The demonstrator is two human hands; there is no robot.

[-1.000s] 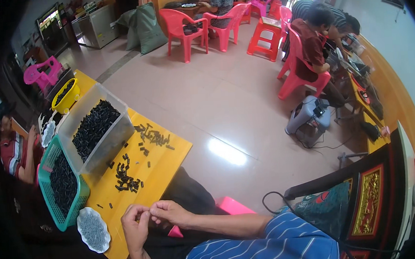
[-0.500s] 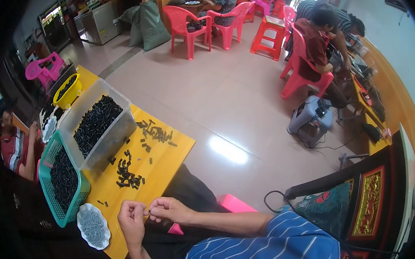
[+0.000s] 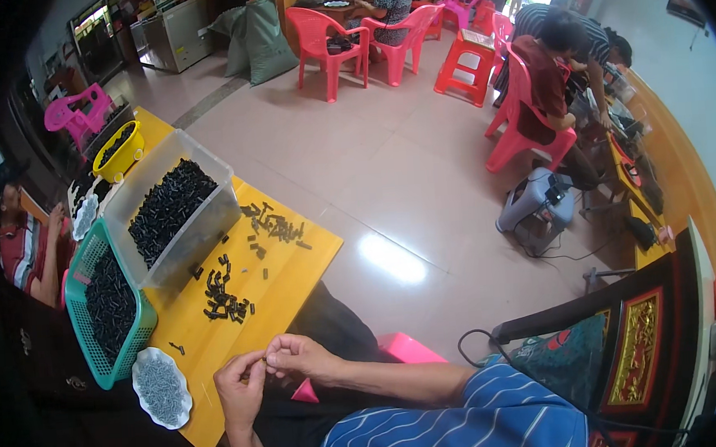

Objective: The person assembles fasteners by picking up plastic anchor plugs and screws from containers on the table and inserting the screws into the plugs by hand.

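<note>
Over the near edge of the yellow table (image 3: 190,403), my left hand (image 3: 238,388) and my right hand (image 3: 302,358) meet with fingertips pinched together. Whatever they grip is tiny and mostly hidden by the fingers, so I cannot make it out. Beyond them lies a loose pile of short black tubular parts (image 3: 225,301), with another scattered group of dark parts (image 3: 276,225) nearer the far edge. To the left of my hands, a white scalloped dish (image 3: 142,398) holds many small grey metal pieces (image 3: 163,389), seemingly screws or pins. A small black part (image 3: 177,348) lies beside it.
A clear plastic bin (image 3: 203,241) and a green basket (image 3: 126,365), both full of black parts, stand along the left. A yellow basin (image 3: 130,160) sits behind. One person (image 3: 28,252) sits at the left; others work at the right and back. A grey-blue stool (image 3: 535,204) stands on the floor.
Both hands have shifted slightly to the right, fingertips still together. The whole view has shifted a little. Near the dish, the small black parts look closer together.
</note>
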